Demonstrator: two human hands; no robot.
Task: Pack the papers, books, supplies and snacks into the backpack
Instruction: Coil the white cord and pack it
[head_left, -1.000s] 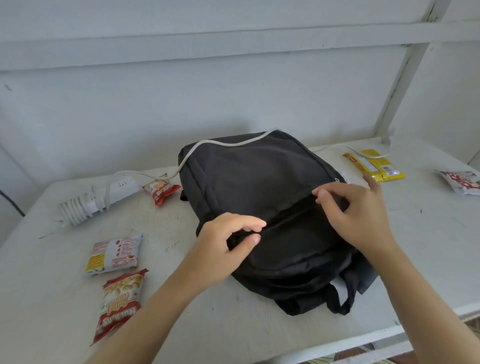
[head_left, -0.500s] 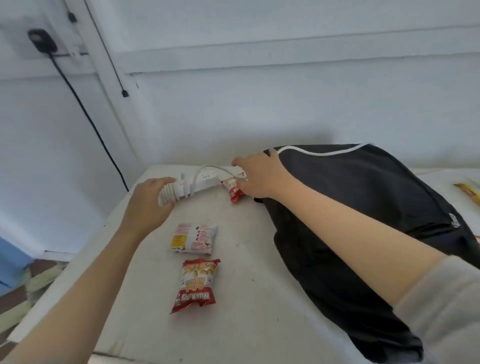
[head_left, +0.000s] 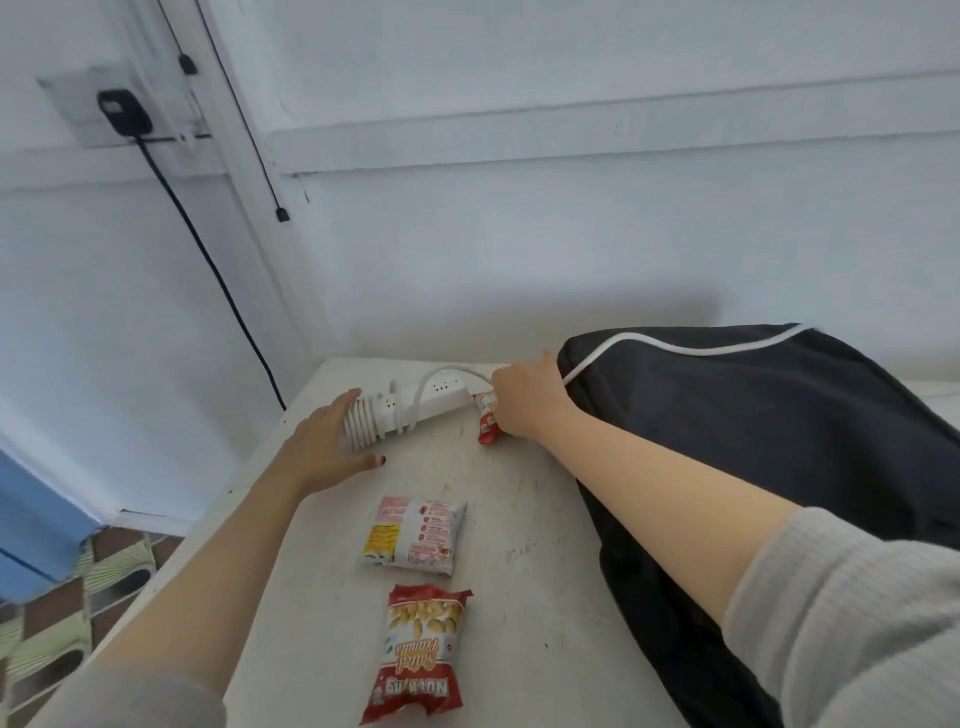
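We look down from head height at a worn white table (head_left: 519, 519) set against a pale wall. Our right hand (head_left: 530, 402) reaches across to the far side, its fingers curled down around a small red snack packet (head_left: 487, 423) lying just beside the black backpack (head_left: 779, 441) — the grip looks closed on the packet, though the fingertips are hidden beneath the hand. Our left hand (head_left: 324, 447) is spread open and flat, holding nothing, its fingers resting against the coiled end of a white power strip (head_left: 410, 410) that lies along the table's far edge. A white cord (head_left: 675, 345) runs from the strip up over the backpack, which lies on the table's right side. Nearer to us, between the two arms, lie two more snacks — a white packet (head_left: 413, 535) and, closer still, a red bag of salted peanuts (head_left: 421, 652), both untouched. A grey sleeve (head_left: 841, 623) covers our right upper arm.
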